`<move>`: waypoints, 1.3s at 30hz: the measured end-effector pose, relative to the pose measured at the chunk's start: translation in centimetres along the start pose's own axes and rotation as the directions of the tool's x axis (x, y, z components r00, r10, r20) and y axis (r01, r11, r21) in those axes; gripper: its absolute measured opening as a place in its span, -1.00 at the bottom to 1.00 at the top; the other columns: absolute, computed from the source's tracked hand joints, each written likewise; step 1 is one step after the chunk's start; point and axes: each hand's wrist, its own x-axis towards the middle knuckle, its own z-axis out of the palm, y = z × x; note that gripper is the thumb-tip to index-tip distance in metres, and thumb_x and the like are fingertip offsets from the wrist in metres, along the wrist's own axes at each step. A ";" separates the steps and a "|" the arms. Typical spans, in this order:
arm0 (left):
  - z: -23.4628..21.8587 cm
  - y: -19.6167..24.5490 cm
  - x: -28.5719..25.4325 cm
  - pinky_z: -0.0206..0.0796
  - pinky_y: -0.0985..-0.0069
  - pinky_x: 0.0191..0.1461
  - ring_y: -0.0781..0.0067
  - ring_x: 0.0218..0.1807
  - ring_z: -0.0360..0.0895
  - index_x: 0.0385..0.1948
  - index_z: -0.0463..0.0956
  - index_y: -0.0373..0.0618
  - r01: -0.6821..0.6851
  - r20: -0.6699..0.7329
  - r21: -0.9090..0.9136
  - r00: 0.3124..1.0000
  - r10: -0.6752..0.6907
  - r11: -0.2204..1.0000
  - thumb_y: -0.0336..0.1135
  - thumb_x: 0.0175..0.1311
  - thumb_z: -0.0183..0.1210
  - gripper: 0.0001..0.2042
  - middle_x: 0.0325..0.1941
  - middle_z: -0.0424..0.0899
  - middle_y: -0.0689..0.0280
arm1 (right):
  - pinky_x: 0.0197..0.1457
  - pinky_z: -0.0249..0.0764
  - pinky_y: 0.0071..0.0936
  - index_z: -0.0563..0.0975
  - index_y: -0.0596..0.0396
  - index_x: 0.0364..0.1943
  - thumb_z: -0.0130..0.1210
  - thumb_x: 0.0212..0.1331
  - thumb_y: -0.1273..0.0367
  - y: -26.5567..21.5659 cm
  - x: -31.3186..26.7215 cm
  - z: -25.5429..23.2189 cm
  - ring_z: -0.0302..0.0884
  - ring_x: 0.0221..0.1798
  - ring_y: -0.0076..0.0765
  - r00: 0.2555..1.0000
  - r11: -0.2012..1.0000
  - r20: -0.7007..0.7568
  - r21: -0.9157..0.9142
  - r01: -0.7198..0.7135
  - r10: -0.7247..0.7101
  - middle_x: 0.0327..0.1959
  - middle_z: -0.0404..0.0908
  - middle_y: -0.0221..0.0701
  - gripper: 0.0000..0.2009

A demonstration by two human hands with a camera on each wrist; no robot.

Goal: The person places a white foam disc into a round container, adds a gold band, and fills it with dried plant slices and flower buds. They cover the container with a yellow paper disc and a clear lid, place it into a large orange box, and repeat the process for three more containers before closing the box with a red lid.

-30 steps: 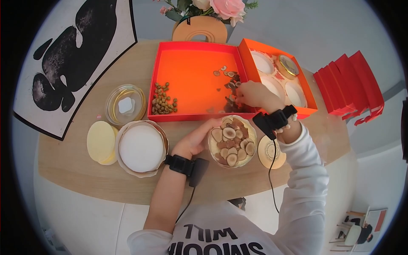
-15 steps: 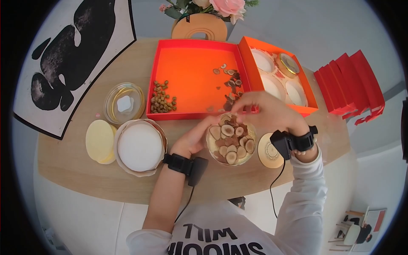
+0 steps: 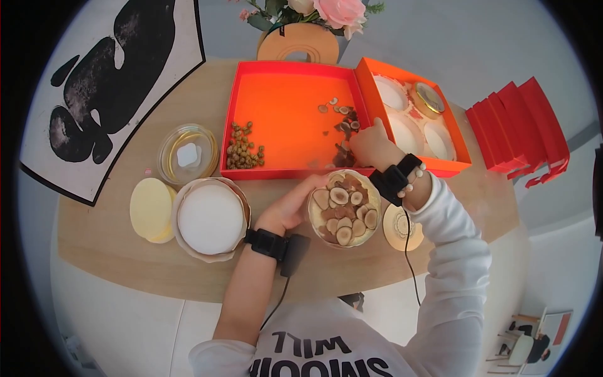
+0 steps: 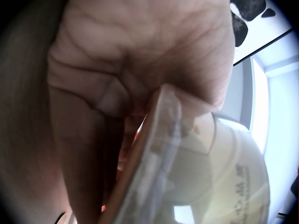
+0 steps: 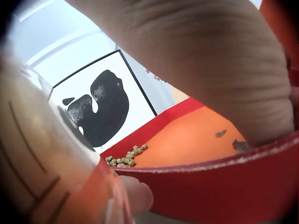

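Observation:
My left hand [image 3: 294, 206] grips the side of a clear jar [image 4: 233, 177], with its rim between thumb and fingers in the left wrist view. Round, pale-centred dried slices [image 3: 344, 220] cover the top of what fills the jar. Over the near wall of an orange-lined red box [image 3: 286, 113] reaches my right hand [image 3: 375, 147], down at a scattered pile of dark dried slices [image 3: 347, 119]. The box wall hides its fingertips in the right wrist view, and I cannot tell what they hold. Small brownish balls [image 3: 244, 151] lie in the box's near left corner.
A second box part [image 3: 411, 94] holds white round cups and a gold-lidded jar [image 3: 428, 100]. Left of the jar stand a white-topped round container [image 3: 210, 217], pale yellow discs [image 3: 149, 210] and a clear lidded container [image 3: 168, 166]. A patterned wooden disc [image 3: 399, 229] lies right.
My right hand went from the slice pile back over the jar, then returned to the pile in the box. My left hand has stayed on the jar.

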 end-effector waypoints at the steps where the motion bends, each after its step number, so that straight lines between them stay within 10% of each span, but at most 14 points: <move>1: 0.0 0.1 0.0 0.20 0.50 0.08 0.47 0.00 0.40 -0.03 0.36 -0.11 0.011 0.003 0.002 1.000 -0.011 1.000 0.01 0.10 -0.01 -0.52 -0.02 0.47 0.30 | -0.07 0.06 -0.26 0.55 -0.09 -0.40 0.08 -0.11 0.32 0.0 0.0 -0.2 0.48 -0.27 -0.33 0.998 0.999 0.065 0.048 0.007 -0.010 -0.36 0.53 -0.44 -0.86; 7: 0.1 0.0 0.0 0.20 0.49 0.09 0.46 0.01 0.39 -0.03 0.36 -0.11 0.014 -0.006 -0.006 1.000 -0.014 1.000 0.01 0.10 -0.01 -0.52 -0.01 0.46 0.30 | -0.09 0.12 -0.17 0.53 -0.14 -0.31 0.08 -0.09 0.29 0.6 -0.4 -0.3 0.50 -0.21 -0.24 0.989 0.988 0.129 0.147 0.048 -0.067 -0.31 0.54 -0.43 -0.81; 16: -0.3 -0.2 0.3 0.18 0.44 0.13 0.41 0.06 0.36 0.07 0.21 -0.09 0.006 -0.018 -0.055 1.000 -0.007 0.998 -0.05 0.07 0.04 -0.47 0.03 0.41 0.26 | -0.31 0.34 -0.43 0.59 0.01 -0.42 0.11 -0.07 0.27 3.1 -3.8 -3.0 0.51 -0.39 -0.37 0.961 0.907 -0.271 0.416 0.071 0.049 -0.55 0.55 -0.34 -0.83; 22: -0.4 -0.2 0.5 0.19 0.45 0.13 0.40 0.06 0.36 0.09 0.17 -0.07 0.000 -0.031 -0.099 1.000 -0.003 0.995 -0.08 0.07 0.04 -0.47 0.03 0.41 0.26 | -0.35 0.33 -0.51 0.55 0.19 -0.39 0.11 -0.01 0.34 2.9 -7.9 -4.6 0.45 -0.46 -0.37 0.923 0.419 -0.354 0.822 0.385 -0.153 -0.54 0.49 -0.29 -0.82; 26: 0.7 0.7 -0.1 0.19 0.46 0.13 0.40 0.06 0.36 0.07 0.22 -0.07 -0.047 0.047 -0.072 0.998 0.051 0.996 -0.06 0.11 -0.02 -0.51 0.04 0.40 0.28 | -0.36 0.34 -0.50 0.53 0.24 -0.40 0.13 -0.03 0.38 0.7 -10.1 -4.8 0.44 -0.43 -0.33 0.879 0.460 -0.357 0.753 0.471 -0.317 -0.51 0.47 -0.27 -0.82; 39: 0.6 0.6 -0.4 0.23 0.44 0.08 0.43 0.03 0.39 0.07 0.25 -0.06 -0.089 0.001 -0.084 0.996 0.090 0.992 0.00 0.13 -0.06 -0.50 0.01 0.43 0.30 | -0.47 0.31 -0.50 0.54 0.10 -0.40 0.17 -0.11 0.41 -1.4 -10.7 -3.0 0.40 -0.53 -0.37 0.827 0.640 -0.553 0.600 0.479 -0.101 -0.52 0.47 -0.36 -0.85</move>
